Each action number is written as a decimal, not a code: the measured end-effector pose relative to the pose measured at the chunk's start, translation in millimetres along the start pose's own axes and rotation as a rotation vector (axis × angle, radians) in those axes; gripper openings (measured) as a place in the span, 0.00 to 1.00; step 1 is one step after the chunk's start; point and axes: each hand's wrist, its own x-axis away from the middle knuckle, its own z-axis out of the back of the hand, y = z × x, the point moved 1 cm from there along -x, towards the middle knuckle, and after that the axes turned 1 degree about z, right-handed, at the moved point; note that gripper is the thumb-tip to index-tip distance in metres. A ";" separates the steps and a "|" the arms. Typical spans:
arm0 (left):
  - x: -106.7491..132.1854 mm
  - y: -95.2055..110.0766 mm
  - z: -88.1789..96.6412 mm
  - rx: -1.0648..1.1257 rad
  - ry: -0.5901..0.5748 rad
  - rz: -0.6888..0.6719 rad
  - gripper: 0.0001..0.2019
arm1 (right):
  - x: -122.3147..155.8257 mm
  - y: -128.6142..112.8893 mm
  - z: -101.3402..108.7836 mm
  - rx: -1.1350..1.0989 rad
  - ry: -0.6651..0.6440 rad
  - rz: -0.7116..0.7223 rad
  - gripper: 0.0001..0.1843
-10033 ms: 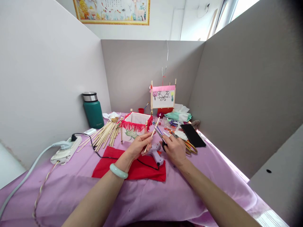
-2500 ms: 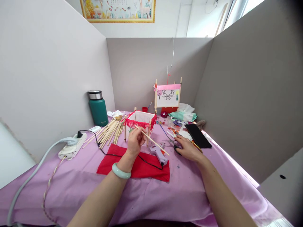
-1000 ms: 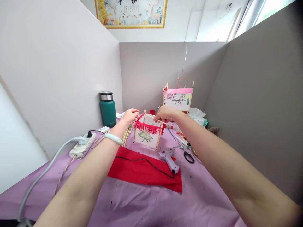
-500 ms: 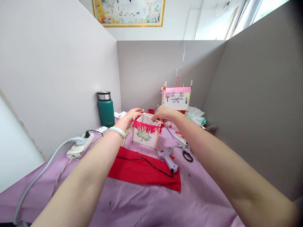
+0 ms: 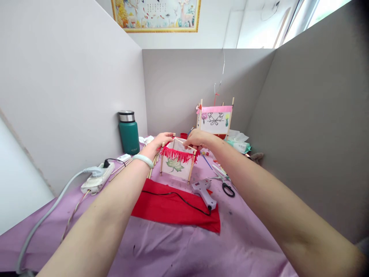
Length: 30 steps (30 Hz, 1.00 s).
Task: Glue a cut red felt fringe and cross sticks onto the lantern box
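A small paper lantern (image 5: 174, 166) stands upright on the table, with a wooden-stick frame and a green leaf drawn on its front panel. Red fringe (image 5: 179, 155) runs along its upper edge. My left hand (image 5: 163, 141) grips the lantern's top at the left rear side, its fingertips partly hidden behind the frame. At the top right, my right hand (image 5: 197, 139) has its fingers curled down and closed on the lantern's upper edge. Whether it also pinches the fringe there is hidden.
A glue gun (image 5: 204, 192) lies on red cloth (image 5: 175, 211) in front of the lantern. Scissors (image 5: 226, 187) lie to the right. A second lantern (image 5: 215, 120) stands behind. At left are a green bottle (image 5: 129, 132) and a power strip (image 5: 96, 182).
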 end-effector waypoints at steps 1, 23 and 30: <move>0.7 1.9 -0.6 0.001 0.002 0.006 0.21 | -0.8 0.5 -0.2 -0.005 -0.004 -0.001 0.11; 6.6 22.3 2.2 -0.206 0.058 -0.052 0.16 | -10.7 6.1 -10.9 0.010 -0.044 0.014 0.07; 46.2 65.8 -15.6 -0.673 0.141 -0.449 0.10 | -14.5 9.4 -11.2 0.015 -0.058 0.037 0.06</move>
